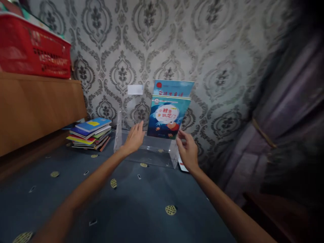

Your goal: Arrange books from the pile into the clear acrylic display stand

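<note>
Apparently seating a storybook lettered 小鲤鱼跳龙门 before a partly covered blue book seemingly lettered 安徒生童话, at a clear acrylic book rack; curling the right hand at the storybook's lower right corner, without showing a clear grip; holding the left hand open nearby; likely calling next for aligning both

A red basket sits on the brown wooden cabinet.

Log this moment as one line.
right hand: at front book, lower right; left hand: open, by clear rack; rear book: behind front book; book stack: at left
</note>
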A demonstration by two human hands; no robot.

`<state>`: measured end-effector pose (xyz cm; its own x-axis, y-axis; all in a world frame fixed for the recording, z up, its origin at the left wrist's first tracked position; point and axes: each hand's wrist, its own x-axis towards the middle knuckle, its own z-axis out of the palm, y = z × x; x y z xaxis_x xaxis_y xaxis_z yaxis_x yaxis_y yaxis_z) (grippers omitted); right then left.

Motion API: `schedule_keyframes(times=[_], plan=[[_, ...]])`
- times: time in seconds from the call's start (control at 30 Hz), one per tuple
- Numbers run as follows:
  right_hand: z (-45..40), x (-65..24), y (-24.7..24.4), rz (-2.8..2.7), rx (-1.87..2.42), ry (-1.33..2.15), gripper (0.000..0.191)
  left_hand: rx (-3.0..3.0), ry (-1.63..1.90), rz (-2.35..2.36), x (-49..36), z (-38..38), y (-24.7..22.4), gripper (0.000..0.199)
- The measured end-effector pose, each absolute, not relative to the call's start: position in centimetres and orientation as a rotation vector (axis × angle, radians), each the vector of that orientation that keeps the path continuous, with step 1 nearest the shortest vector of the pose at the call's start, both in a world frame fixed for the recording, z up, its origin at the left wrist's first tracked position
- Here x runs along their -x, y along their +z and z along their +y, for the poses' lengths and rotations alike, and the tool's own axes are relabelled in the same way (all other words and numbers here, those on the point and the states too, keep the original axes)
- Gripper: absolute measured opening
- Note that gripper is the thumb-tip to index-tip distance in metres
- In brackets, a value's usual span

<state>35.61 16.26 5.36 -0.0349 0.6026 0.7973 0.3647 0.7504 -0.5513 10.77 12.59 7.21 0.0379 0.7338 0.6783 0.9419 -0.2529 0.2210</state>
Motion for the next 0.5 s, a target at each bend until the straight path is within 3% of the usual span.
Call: schedule_keyframes(times=[0.3, 0.5], plan=[[6.4, -30.9, -1.9, -2.002, 0.604, 0.566, 0.027, 1.812, -1.005, -1.683, -2.2, 6.0, 4.4, 0.037], [4.4, -30.2, -4.8, -2.156, 0.597, 0.699, 0.028, 1.427, -0.538, -2.114, 8.0, 4.9, 4.4, 0.043]])
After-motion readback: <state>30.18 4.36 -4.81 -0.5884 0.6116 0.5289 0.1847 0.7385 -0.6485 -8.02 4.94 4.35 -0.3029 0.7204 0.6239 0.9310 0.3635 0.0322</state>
